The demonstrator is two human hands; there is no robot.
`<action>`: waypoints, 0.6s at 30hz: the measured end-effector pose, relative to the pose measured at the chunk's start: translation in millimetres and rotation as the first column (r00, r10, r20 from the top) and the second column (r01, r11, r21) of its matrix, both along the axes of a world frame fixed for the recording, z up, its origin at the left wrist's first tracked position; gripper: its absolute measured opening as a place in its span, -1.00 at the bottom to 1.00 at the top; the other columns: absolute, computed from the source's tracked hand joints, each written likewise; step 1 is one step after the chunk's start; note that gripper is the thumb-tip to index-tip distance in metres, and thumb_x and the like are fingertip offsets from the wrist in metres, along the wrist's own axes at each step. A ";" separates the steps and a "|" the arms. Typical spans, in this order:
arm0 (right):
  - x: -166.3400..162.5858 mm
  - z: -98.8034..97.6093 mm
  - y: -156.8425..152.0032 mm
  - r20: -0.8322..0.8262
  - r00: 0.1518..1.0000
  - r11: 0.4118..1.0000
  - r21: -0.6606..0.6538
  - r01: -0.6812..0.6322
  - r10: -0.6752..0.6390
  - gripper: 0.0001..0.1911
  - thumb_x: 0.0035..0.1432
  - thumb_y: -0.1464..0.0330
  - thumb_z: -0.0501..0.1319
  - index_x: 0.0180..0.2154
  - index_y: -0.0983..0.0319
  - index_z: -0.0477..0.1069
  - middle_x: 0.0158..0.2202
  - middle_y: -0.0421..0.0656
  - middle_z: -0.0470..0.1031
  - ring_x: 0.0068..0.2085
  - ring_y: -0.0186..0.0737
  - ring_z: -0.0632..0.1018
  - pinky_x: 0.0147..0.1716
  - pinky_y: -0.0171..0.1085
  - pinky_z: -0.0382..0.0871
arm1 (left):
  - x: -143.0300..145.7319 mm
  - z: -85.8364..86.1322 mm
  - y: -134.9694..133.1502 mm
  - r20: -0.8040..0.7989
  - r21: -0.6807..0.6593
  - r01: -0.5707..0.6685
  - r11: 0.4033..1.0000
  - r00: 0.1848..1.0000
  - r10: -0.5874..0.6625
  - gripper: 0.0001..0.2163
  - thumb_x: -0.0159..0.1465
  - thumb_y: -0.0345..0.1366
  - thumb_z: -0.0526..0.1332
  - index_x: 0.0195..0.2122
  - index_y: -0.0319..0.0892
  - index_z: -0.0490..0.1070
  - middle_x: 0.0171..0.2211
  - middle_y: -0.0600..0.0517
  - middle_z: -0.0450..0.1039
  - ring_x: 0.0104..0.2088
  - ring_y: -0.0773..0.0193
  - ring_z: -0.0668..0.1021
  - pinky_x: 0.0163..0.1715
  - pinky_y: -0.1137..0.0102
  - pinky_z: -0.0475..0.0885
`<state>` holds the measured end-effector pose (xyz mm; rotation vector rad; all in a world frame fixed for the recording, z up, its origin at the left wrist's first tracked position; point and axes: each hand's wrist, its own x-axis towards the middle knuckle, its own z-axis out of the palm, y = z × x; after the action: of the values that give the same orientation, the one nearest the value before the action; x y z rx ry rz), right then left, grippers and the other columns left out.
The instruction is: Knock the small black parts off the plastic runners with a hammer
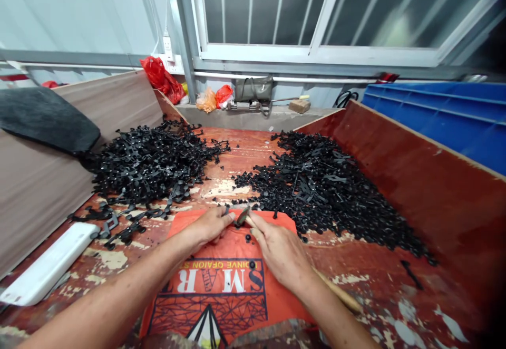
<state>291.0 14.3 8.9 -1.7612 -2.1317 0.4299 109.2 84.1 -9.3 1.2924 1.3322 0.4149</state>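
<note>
My right hand (279,249) is closed around the wooden handle of a small hammer (242,215). The handle's far end emerges beneath my right forearm, and the dark metal head is beside my left fingertips. Fingers pinched, my left hand (211,225) holds a small black part (226,210), mostly hidden by the fingers. Both hands are above an orange printed cloth (221,251) spread at the front of the work surface. A small round black piece (247,238) lies on the cloth between the hands, and another (252,264) rests on its lettering.
Heaps of black parts lie at left (146,164) and right (316,180). A white elongated case (49,262) is at front left. Wooden boards (427,164) wall the sides, with a blue crate (443,112) beyond the right one. Bags and a wooden block (299,106) sit at the back.
</note>
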 end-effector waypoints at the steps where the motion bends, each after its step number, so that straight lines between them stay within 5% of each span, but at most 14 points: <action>1: 0.2 -0.9 -0.2 0.009 1.000 1.000 0.004 -0.004 0.004 -0.58 0.39 0.32 -0.01 0.23 -0.07 0.24 -0.12 -0.21 0.63 -0.18 -0.17 0.63 -0.31 -0.31 0.38 | -1.0 0.9 0.2 0.004 -0.007 0.005 1.000 1.000 -0.005 -0.73 0.23 -0.07 0.15 -0.44 -0.14 0.20 -0.77 0.27 0.16 -0.82 0.49 0.17 -0.77 0.55 -0.02; 7: 5.0 0.5 0.7 0.002 0.999 0.999 0.016 -0.032 0.032 -0.59 0.39 0.30 -0.01 0.22 -0.03 0.27 -0.08 -0.19 0.61 -0.15 -0.17 0.63 -0.23 -0.28 0.42 | -3.9 -2.5 0.2 0.015 -0.010 -0.009 1.000 1.000 0.010 -0.76 0.28 -0.15 0.09 -0.47 -0.14 0.18 -0.76 0.24 0.23 -0.83 0.48 0.22 -0.77 0.55 0.02; 12: 7.2 8.2 -3.2 -0.133 0.991 0.988 0.152 0.031 -0.010 -0.57 0.42 0.28 -0.07 0.25 0.07 0.25 0.08 -0.14 0.51 -0.01 -0.18 0.57 -0.08 -0.27 0.39 | -2.9 -7.2 1.0 0.010 0.001 -0.028 1.000 1.000 0.028 -0.74 0.27 -0.15 0.11 -0.50 -0.14 0.16 -0.79 0.25 0.21 -0.83 0.48 0.25 -0.75 0.57 0.06; 18: 3.7 2.3 -2.8 0.100 0.995 1.000 0.002 -0.024 0.023 -0.56 0.38 0.29 -0.02 0.24 -0.04 0.24 -0.23 -0.17 0.65 -0.28 -0.13 0.63 -0.32 -0.26 0.42 | -2.5 -8.0 2.1 0.002 -0.005 -0.025 1.000 1.000 0.025 -0.76 0.28 -0.15 0.12 -0.47 -0.14 0.19 -0.78 0.25 0.22 -0.83 0.46 0.26 -0.77 0.57 0.06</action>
<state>294.7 11.6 11.2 -1.7928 -2.2220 0.3506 106.7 86.2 -17.3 1.2722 1.3480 0.4294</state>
